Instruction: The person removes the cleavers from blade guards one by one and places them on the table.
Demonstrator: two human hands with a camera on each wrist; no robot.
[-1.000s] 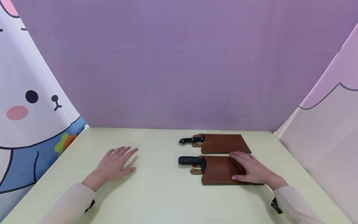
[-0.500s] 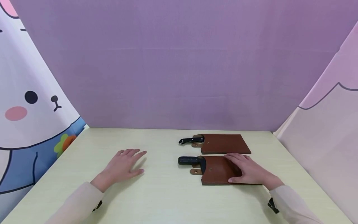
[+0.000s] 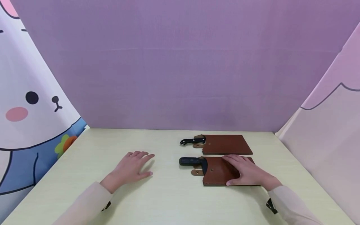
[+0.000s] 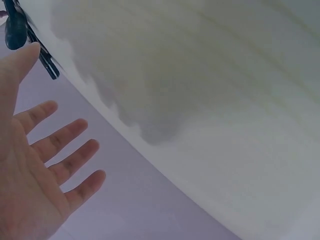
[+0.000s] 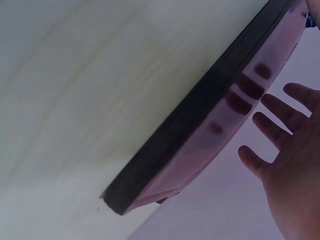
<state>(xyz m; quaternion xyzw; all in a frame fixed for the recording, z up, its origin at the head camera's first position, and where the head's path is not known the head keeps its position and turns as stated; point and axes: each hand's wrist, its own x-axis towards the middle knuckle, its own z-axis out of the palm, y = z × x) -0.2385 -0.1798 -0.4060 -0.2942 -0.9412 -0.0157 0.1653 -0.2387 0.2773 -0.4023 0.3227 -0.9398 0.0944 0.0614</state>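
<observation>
I'm hovering my right hand (image 3: 244, 172), fingers spread, over the brown rectangular leather sheath (image 3: 220, 173) farther from the pale tabletop's (image 3: 163, 203) back edge; my left hand (image 3: 130, 170) is hanging spread.

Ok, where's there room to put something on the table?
The table has bare room between the left hand and the backdrop, and between the sleeves. It's crowded at right, with far sheath, near sheath and right hand close together.
</observation>
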